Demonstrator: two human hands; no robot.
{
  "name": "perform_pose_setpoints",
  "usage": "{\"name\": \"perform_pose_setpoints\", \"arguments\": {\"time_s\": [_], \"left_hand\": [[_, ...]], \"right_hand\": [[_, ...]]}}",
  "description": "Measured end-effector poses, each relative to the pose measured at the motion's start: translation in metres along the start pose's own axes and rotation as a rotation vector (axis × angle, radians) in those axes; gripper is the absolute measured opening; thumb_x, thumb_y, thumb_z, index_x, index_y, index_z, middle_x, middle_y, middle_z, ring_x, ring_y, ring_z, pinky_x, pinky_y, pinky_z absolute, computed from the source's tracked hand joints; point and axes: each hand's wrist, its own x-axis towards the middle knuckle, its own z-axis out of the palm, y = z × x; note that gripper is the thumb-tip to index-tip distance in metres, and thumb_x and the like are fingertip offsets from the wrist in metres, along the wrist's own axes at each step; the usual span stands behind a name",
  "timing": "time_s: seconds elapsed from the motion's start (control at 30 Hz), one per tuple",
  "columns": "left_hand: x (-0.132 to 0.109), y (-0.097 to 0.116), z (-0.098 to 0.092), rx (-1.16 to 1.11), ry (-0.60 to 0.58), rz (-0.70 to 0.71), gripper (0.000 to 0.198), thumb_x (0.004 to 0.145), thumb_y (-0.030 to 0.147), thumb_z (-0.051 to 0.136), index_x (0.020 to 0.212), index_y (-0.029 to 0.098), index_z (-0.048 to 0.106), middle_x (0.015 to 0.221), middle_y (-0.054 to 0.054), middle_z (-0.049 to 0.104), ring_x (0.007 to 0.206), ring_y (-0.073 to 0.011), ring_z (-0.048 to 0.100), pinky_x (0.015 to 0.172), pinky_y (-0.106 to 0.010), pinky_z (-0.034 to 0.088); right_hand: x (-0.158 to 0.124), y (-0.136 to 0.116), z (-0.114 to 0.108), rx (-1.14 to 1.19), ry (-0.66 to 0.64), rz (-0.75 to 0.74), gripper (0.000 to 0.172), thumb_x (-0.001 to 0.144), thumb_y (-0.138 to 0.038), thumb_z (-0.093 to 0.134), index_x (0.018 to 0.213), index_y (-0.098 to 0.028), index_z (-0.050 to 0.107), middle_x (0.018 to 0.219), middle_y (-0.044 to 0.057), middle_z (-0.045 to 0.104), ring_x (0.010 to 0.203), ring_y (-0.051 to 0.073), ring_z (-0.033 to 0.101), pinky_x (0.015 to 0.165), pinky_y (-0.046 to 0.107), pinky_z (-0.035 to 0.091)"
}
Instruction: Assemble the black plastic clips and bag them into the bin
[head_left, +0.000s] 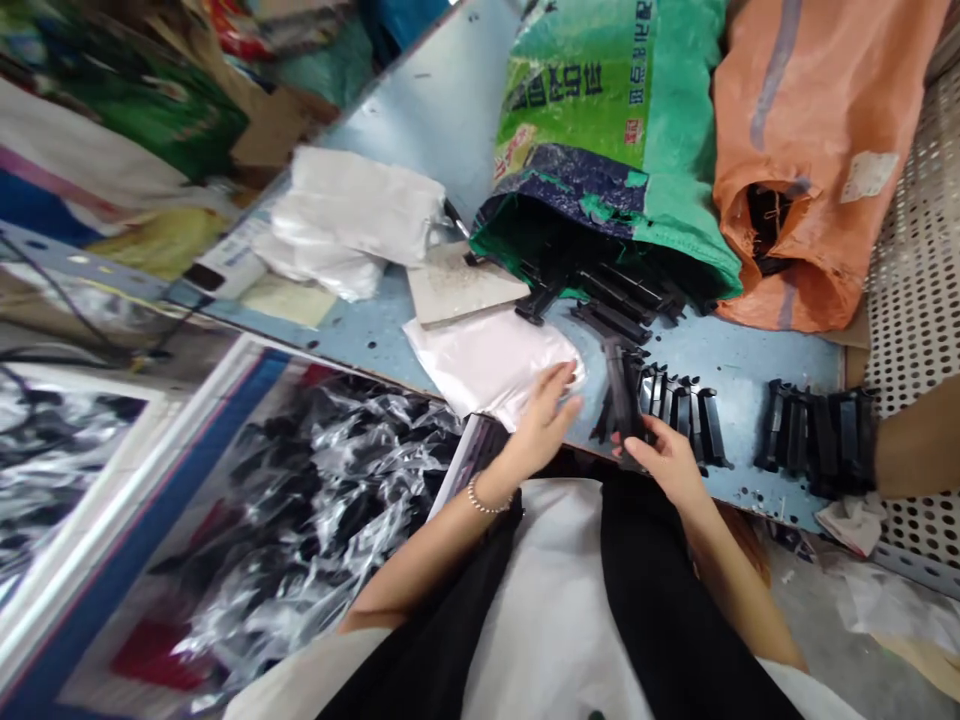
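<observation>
My left hand (541, 420) lies with fingers stretched out on a stack of clear plastic bags (487, 362) at the near edge of the blue table (750, 360). My right hand (664, 458) is closed around a long black plastic part (618, 392) standing on end at the table edge. A row of similar black parts (686, 412) lies just right of it. Another batch of black parts (817, 440) sits further right.
A green woven sack (600, 130) spills black parts (615, 295) onto the table; an orange sack (810, 150) lies beside it. White bags (352, 220) and a grey slab (461, 285) sit at left. A bin of bagged black parts (300, 520) stands below left. Perforated metal (919, 300) is at right.
</observation>
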Motion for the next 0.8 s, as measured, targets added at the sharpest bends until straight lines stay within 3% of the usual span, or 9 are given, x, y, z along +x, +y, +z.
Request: {"name": "perform_pose_setpoints", "arguments": {"time_s": [0.1,0.2,0.27,0.37,0.43,0.5,0.63,0.7,0.8], "left_hand": [[-0.002,-0.027,-0.055,0.492,0.124,0.111,0.032,0.097,0.041,0.060,0.115,0.016,0.068,0.118,-0.016,0.062,0.114,-0.0311,0.060,0.103,-0.052,0.052],[-0.010,-0.041,-0.085,0.752,0.137,0.211,0.036,0.088,0.044,0.072,0.107,0.014,0.066,0.109,-0.017,0.061,0.106,-0.0338,0.060,0.094,-0.053,0.054],[-0.011,-0.044,-0.088,0.772,0.149,0.272,0.037,0.090,0.045,0.070,0.110,0.015,0.063,0.108,-0.017,0.060,0.107,-0.0333,0.059,0.094,-0.051,0.054],[0.003,-0.042,-0.072,0.759,0.111,0.293,0.040,0.092,0.049,0.067,0.110,0.015,0.061,0.110,-0.017,0.061,0.109,-0.0326,0.058,0.095,-0.049,0.053],[0.019,-0.041,-0.056,0.799,0.050,0.222,0.038,0.091,0.047,0.068,0.107,0.013,0.062,0.111,-0.019,0.062,0.106,-0.0334,0.059,0.092,-0.048,0.053],[0.035,-0.041,-0.047,0.833,-0.001,0.108,0.022,0.095,0.034,0.062,0.101,0.013,0.065,0.110,-0.019,0.064,0.102,-0.0328,0.061,0.088,-0.047,0.053],[0.056,-0.046,-0.062,0.530,-0.072,-0.047,0.019,0.093,0.014,0.053,0.079,0.016,0.066,0.094,-0.010,0.068,0.091,-0.0233,0.064,0.084,-0.037,0.052],[0.058,-0.051,-0.078,0.254,-0.062,-0.138,0.013,0.085,0.019,0.067,0.072,0.017,0.064,0.081,-0.004,0.066,0.080,-0.0185,0.063,0.076,-0.032,0.051],[0.055,-0.055,-0.095,-0.050,-0.016,-0.272,0.020,0.076,0.032,0.078,0.071,0.018,0.065,0.071,0.000,0.062,0.067,-0.0148,0.058,0.065,-0.029,0.048]], "right_hand": [[0.006,0.004,-0.006,0.247,-0.030,0.067,0.032,0.076,-0.045,0.075,0.093,-0.020,0.066,0.088,0.005,0.076,0.069,0.019,0.069,0.068,0.034,0.056],[0.008,0.000,0.002,0.352,-0.124,0.090,0.030,0.073,-0.041,0.074,0.093,-0.021,0.064,0.086,0.005,0.076,0.068,0.018,0.067,0.066,0.033,0.054],[0.012,-0.006,0.014,0.384,-0.178,0.102,0.032,0.069,-0.036,0.076,0.095,-0.022,0.064,0.086,0.004,0.076,0.068,0.018,0.065,0.067,0.032,0.053],[0.019,-0.014,0.035,0.412,-0.173,0.164,0.031,0.066,-0.032,0.076,0.094,-0.022,0.065,0.084,0.003,0.075,0.068,0.017,0.064,0.069,0.032,0.053],[0.023,-0.017,0.044,0.412,-0.133,0.187,0.026,0.069,-0.032,0.074,0.092,-0.021,0.066,0.082,0.003,0.075,0.068,0.017,0.064,0.070,0.032,0.053],[0.025,-0.017,0.048,0.399,-0.098,0.156,0.022,0.072,-0.033,0.071,0.091,-0.020,0.068,0.081,0.004,0.075,0.067,0.016,0.063,0.069,0.032,0.053],[0.028,-0.015,0.045,0.430,-0.071,0.055,0.018,0.077,-0.036,0.068,0.087,-0.021,0.069,0.081,0.004,0.076,0.068,0.018,0.066,0.067,0.033,0.054],[0.033,-0.017,0.045,0.481,-0.083,0.048,0.019,0.077,-0.036,0.069,0.089,-0.022,0.070,0.087,0.005,0.078,0.075,0.020,0.071,0.069,0.033,0.056],[0.045,-0.025,0.054,0.574,-0.165,0.085,0.026,0.073,-0.031,0.074,0.098,-0.021,0.072,0.105,0.008,0.080,0.088,0.021,0.075,0.070,0.029,0.058]]}}
